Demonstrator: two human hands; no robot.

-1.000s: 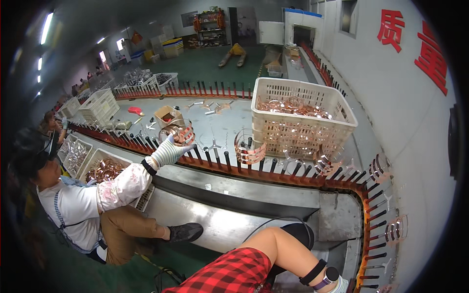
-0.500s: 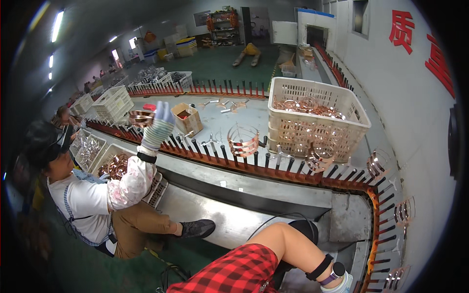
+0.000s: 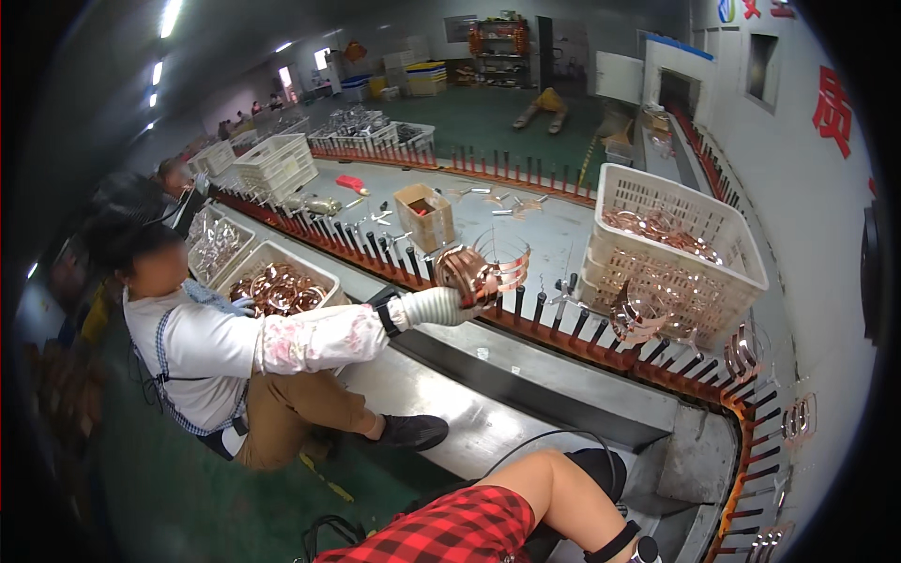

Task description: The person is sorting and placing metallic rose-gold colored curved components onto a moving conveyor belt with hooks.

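My left arm, in a red-and-black checked sleeve [image 3: 441, 527], is bent, and its bare forearm [image 3: 574, 502] runs to the lower edge. A black strap [image 3: 612, 542] and a watch [image 3: 645, 550] are on it. Both my hands are outside the picture. Nearest that arm on the right, a line of upright black-tipped pegs [image 3: 748, 513] carries shiny copper-coloured hooped bands [image 3: 771, 542]. On the left, a co-worker's gloved hand [image 3: 439, 306] holds a stack of copper-coloured bands [image 3: 460, 270] at the peg line, next to another hooped band [image 3: 510, 266].
A white slatted crate [image 3: 676, 197] of copper-coloured pieces stands on the grey table, near an open cardboard box [image 3: 424, 218]. Crates of copper-coloured [image 3: 330, 279] and silvery pieces [image 3: 251, 235] flank the co-worker. A metal ledge [image 3: 450, 380] lies below the peg line.
My view has swung left, taking my gloved left hand out below the lower edge. The co-worker's raised arm has reached right and down, bringing the copper-coloured bands to the pegs.
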